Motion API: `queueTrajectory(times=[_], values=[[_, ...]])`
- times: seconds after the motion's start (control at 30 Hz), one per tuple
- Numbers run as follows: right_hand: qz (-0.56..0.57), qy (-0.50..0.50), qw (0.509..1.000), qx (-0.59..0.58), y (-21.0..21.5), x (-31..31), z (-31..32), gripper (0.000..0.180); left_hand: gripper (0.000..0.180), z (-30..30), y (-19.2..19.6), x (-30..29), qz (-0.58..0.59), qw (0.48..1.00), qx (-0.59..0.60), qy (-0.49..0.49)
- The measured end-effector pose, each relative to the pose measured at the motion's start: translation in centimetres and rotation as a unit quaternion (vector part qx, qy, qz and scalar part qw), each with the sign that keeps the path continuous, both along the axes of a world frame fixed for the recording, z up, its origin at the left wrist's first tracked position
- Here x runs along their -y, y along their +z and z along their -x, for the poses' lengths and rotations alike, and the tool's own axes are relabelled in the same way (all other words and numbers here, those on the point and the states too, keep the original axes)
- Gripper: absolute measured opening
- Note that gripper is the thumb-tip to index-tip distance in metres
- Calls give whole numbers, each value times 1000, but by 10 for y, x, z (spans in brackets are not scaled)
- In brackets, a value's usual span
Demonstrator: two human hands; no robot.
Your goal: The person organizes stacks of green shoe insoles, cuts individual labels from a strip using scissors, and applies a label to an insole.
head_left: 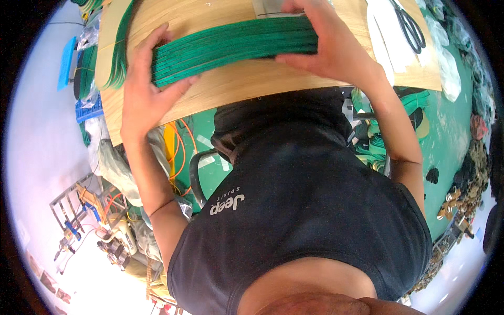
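A thick bundle of long green strips (233,50), layered with thin lighter edges, lies slightly curved across the wooden table. My left hand (144,84) is around its left end, the thumb along the near edge and the fingers at the far corner. At the other end my right hand (336,47) spans the bundle, thumb on the near side and fingers on the far side. Both hands press the ends between them. The fingertips are a little blurred, and the strips' right end is hidden behind my right palm.
Black-handled scissors (411,29) lie on white sheets (386,39) at the table's right. More green and tan strips (116,47) are stacked at the left edge. A clear plastic sheet (268,7) lies at the far side. Orange cables (181,152) hang below the table (236,79).
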State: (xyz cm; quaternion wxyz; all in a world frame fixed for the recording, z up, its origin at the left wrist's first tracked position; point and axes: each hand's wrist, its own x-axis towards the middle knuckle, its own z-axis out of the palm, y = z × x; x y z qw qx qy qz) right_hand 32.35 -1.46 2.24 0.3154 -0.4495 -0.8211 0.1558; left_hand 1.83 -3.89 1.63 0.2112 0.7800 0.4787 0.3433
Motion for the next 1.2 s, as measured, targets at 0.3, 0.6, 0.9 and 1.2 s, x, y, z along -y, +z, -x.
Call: queueTrajectory(times=[0.3,0.6,0.9,1.2], values=[[0,81,997,-1,-3,-4,-23,68,63,-3,-4,-6,-141,989,-45,-24],[-35,121,992,19,-16,-19,-35,80,63,4,-6,-6,-92,995,20,17],[18,103,993,-55,-37,-4,-38,72,70,9,-14,-7,-52,994,91,27],[9,113,992,-48,-29,-5,-40,60,56,10,-17,-12,-72,993,95,4]])
